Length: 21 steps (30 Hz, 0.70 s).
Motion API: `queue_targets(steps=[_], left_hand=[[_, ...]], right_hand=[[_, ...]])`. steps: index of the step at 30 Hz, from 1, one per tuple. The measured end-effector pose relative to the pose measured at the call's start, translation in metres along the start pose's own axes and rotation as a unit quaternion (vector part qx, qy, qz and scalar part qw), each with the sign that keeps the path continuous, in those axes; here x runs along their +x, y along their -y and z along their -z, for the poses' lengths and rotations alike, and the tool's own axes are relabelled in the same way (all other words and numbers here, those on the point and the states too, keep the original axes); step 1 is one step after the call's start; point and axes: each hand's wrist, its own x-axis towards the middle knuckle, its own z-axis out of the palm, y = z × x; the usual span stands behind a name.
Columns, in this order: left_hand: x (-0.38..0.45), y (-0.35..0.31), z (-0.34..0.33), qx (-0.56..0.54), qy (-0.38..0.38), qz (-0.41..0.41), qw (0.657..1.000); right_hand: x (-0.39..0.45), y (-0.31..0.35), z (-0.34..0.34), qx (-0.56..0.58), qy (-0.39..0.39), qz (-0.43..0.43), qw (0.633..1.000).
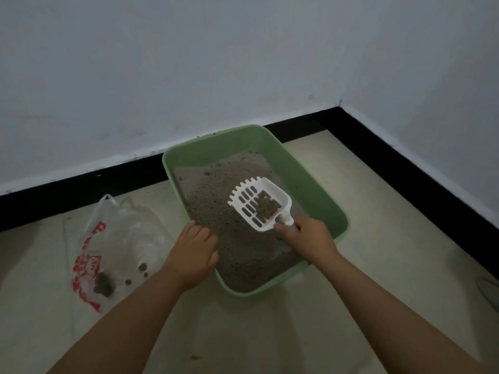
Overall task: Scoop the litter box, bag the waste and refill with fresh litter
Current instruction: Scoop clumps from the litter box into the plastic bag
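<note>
Held loaded scoop [259, 205] over litter box [318, 190], right hand [307, 236] clamped on handle. Left hand [194, 255] curled on box rim, nearer the waste bag [113, 252] lying left on floor.

Your green litter box [310, 184] sits on the floor, holding grey litter [216, 201]. Above it, your white slotted scoop [260, 205] carries a brown clump [266, 205]. To its left lies the clear red-printed bag [113, 247] holding dark waste [103, 284].
</note>
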Motion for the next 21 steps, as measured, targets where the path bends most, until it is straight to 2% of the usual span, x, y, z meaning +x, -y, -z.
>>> queue_targets(steps=[3,7,10,12,13,15,16,17,18,21], left_hand=[[-0.012,-0.001,-0.001,-0.029,-0.020,0.011,0.999],[-0.036,0.011,0.031,-0.033,-0.056,0.128,0.990],[-0.064,0.038,0.062,0.019,-0.065,0.240,0.968],[-0.084,0.056,0.082,0.032,-0.057,0.360,0.931],[-0.094,0.065,0.088,0.017,-0.045,0.432,0.901],[-0.110,0.078,0.096,-0.079,-0.028,0.547,0.833],[-0.116,0.083,0.097,-0.140,-0.030,0.576,0.805],[-0.122,0.087,0.095,-0.192,-0.031,0.585,0.787],[-0.128,0.089,0.093,-0.215,-0.024,0.577,0.787],[-0.137,0.088,0.087,-0.201,-0.025,0.540,0.817]], right_hand=[[-0.004,0.005,-0.003,0.020,0.005,0.011,1.000],[-0.011,0.019,-0.016,-0.018,0.028,0.061,0.998],[-0.018,0.042,-0.033,0.031,0.074,0.115,0.990],[-0.024,0.065,-0.045,0.017,0.120,0.152,0.981],[-0.027,0.077,-0.052,-0.006,0.139,0.169,0.976],[-0.037,0.100,-0.066,-0.054,0.159,0.205,0.964],[-0.042,0.111,-0.074,-0.088,0.165,0.224,0.956],[-0.048,0.122,-0.081,-0.138,0.165,0.244,0.946],[-0.055,0.130,-0.089,-0.201,0.160,0.264,0.930],[-0.067,0.141,-0.112,-0.344,0.134,0.326,0.871]])
